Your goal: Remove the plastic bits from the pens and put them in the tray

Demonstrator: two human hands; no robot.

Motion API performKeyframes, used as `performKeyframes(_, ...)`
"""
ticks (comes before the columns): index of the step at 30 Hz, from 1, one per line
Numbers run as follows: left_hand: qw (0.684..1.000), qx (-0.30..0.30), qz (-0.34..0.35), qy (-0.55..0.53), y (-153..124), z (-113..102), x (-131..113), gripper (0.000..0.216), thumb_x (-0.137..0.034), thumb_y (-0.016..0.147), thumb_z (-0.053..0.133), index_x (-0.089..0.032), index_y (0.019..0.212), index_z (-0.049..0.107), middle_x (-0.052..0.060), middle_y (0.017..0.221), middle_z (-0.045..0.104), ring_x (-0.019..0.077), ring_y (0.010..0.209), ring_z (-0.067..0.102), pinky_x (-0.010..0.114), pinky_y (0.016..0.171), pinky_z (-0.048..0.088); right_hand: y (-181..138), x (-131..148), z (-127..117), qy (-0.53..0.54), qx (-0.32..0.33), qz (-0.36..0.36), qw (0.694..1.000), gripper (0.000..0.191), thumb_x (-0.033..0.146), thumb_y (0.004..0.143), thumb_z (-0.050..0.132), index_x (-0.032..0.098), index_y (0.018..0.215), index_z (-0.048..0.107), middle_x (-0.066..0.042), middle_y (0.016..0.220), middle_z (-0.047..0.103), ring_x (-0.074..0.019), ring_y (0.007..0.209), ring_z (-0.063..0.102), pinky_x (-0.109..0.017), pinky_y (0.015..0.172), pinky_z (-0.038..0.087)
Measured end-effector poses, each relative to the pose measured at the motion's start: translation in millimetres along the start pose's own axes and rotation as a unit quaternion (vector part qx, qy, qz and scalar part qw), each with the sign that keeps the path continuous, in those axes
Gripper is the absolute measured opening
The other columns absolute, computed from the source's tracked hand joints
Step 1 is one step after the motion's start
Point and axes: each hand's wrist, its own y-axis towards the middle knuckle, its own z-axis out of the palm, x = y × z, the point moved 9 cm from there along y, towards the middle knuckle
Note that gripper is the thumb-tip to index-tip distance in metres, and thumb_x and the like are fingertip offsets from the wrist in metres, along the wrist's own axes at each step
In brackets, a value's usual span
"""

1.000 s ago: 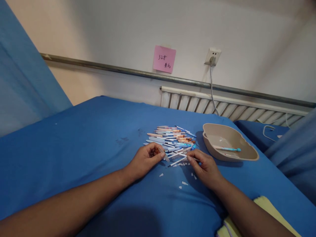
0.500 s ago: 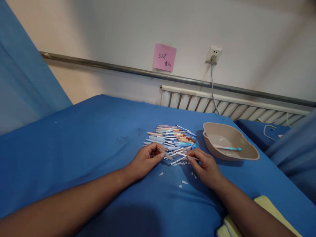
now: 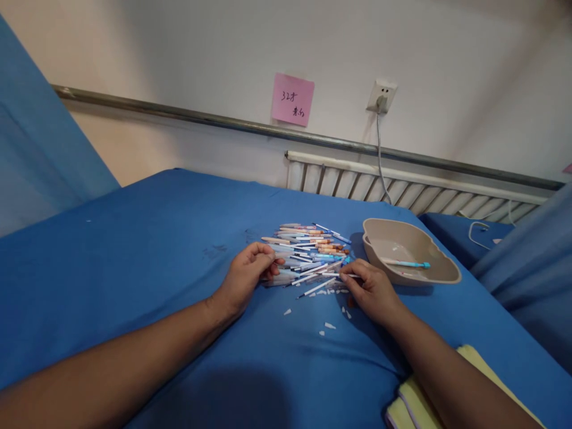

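Observation:
A pile of pens and pen parts (image 3: 308, 247) lies on the blue cloth, with pale barrels, white refills and several orange and blue pieces. At its left end is my left hand (image 3: 250, 274), thumb and fingers closed beside the pale barrels; what they grip, if anything, is hidden. My right hand (image 3: 370, 289) pinches a thin white pen refill (image 3: 331, 274) near its right end, over the pile's right edge. In front of the pile lie small white pieces (image 3: 329, 326).
A beige basin (image 3: 411, 279) right of the pile holds a blue-and-white pen (image 3: 404, 263). A folded yellow cloth (image 3: 411, 405) lies under my right forearm. Behind the bed are a radiator (image 3: 339, 179), a metal rail (image 3: 201, 121) and a plugged-in socket (image 3: 382, 95).
My left hand has moved left and slightly up to the pile's left end; the grey pen barrel no longer shows in its fingers. My right hand keeps the refill. The view has shifted slightly.

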Motion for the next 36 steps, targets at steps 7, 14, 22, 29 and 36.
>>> performKeyframes(7,1.0,0.001,-0.016,-0.009,0,2,3,0.025,-0.029,0.068,0.068,-0.017,0.08,0.049,0.0,0.073,0.067,0.0084,0.05,0.053,0.02,0.046,0.039,1,-3,0,-0.084,0.017,0.0,0.996,0.017,0.024,0.09,0.046,0.02,0.085,0.062,-0.002,0.082,0.056,-0.0119,0.061,0.058,-0.027,0.067,0.045)
performKeyframes(14,1.0,0.004,0.004,0.011,0,3,1,0.028,-0.032,0.073,0.066,-0.017,0.092,0.052,0.002,0.078,0.068,0.0085,0.053,0.054,0.02,0.048,0.041,1,4,-1,-0.131,0.049,-0.008,0.99,0.018,0.022,0.09,0.043,0.02,0.082,0.059,-0.002,0.081,0.054,-0.0132,0.065,0.056,-0.025,0.064,0.042)
performKeyframes(22,0.998,0.02,0.023,0.05,-1,5,0,0.033,-0.034,0.074,0.066,-0.015,0.099,0.057,0.004,0.082,0.068,0.0091,0.057,0.054,0.022,0.05,0.042,-2,12,-5,-0.128,0.081,-0.034,0.988,0.019,0.019,0.089,0.044,0.02,0.075,0.057,-0.001,0.075,0.055,-0.0139,0.069,0.056,-0.026,0.067,0.04)
performKeyframes(29,0.993,0.044,0.03,0.102,-5,13,-2,0.031,-0.035,0.073,0.067,-0.016,0.097,0.064,0.003,0.081,0.066,0.0096,0.06,0.055,0.023,0.055,0.045,2,4,-25,-0.202,0.016,-0.019,0.979,0.016,0.022,0.09,0.045,0.02,0.084,0.06,-0.003,0.08,0.056,-0.0167,0.075,0.055,-0.028,0.07,0.038)
performKeyframes(36,0.987,0.061,0.042,0.143,-9,20,-5,0.028,-0.035,0.074,0.065,-0.016,0.095,0.064,0.003,0.082,0.066,0.0116,0.066,0.056,0.024,0.061,0.047,-3,13,-20,-0.245,0.056,-0.024,0.968,0.018,0.021,0.09,0.044,0.02,0.079,0.058,-0.003,0.078,0.054,-0.0158,0.073,0.054,-0.027,0.066,0.036)
